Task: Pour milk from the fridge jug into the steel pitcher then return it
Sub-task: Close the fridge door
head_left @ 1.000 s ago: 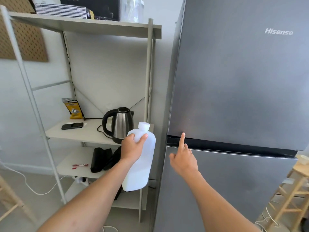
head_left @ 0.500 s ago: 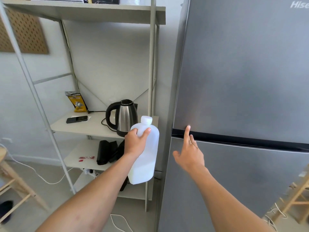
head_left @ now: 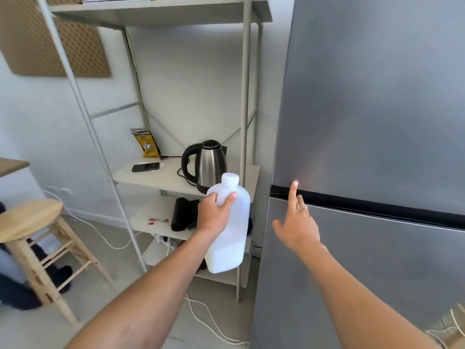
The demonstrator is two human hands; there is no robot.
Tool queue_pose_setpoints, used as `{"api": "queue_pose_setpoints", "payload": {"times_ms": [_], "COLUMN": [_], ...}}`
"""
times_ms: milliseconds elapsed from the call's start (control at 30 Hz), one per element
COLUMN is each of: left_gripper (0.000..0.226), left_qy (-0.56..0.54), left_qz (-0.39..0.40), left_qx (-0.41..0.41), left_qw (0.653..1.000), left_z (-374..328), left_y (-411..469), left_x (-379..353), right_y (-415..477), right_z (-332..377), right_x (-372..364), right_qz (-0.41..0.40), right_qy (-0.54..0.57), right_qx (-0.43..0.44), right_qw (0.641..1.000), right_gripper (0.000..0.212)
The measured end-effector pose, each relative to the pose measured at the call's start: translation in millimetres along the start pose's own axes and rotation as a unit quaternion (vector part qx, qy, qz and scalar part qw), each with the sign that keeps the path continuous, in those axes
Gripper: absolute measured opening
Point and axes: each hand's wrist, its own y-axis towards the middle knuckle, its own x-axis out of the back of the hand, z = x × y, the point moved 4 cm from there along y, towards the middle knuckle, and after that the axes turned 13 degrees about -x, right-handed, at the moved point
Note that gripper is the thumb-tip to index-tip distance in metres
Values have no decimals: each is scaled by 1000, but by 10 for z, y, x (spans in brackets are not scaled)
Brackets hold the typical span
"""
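My left hand (head_left: 216, 214) grips a white plastic milk jug (head_left: 230, 238) by its shoulder, cap on, held upright in front of the shelf unit. The grey fridge (head_left: 372, 109) fills the right side with both doors closed. My right hand (head_left: 297, 222) is at the dark gap (head_left: 364, 205) between the upper and lower doors, index finger stretched up and touching the bottom edge of the upper door, the other fingers loosely spread. No steel pitcher is in sight.
A metal shelf unit (head_left: 245, 96) stands left of the fridge, carrying a steel kettle (head_left: 207, 166), a phone (head_left: 146, 167) and a yellow bag (head_left: 147, 144). A wooden stool (head_left: 30, 217) stands at the left. White cables (head_left: 208, 321) trail across the floor.
The view has shifted right and down a little, bringing the stool into sight. My right index finger stays at the door gap; the jug is still held the same way.
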Motion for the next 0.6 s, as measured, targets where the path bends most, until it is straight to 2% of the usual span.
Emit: {"api": "queue_pose_setpoints", "payload": {"times_ms": [167, 333, 467, 600], "left_gripper": [48, 45, 43, 39], "left_qy": [10, 26, 51, 52], "left_qz": [-58, -126, -183, -229], "left_qx": [32, 66, 99, 121], "left_qw": [998, 990, 977, 964], "left_z": [-64, -145, -105, -95], "left_y": [-378, -733, -1115, -1500], "left_x": [148, 377, 646, 980], "right_y": [1, -174, -804, -1590], "right_z": [-106, -272, -189, 108], "right_x": [114, 15, -471, -856], "right_qz": [71, 131, 288, 404], "right_qy": [28, 207, 236, 248], "right_qx": [43, 51, 71, 123], "right_qw": [996, 968, 925, 872], "right_gripper": [105, 87, 63, 58]}}
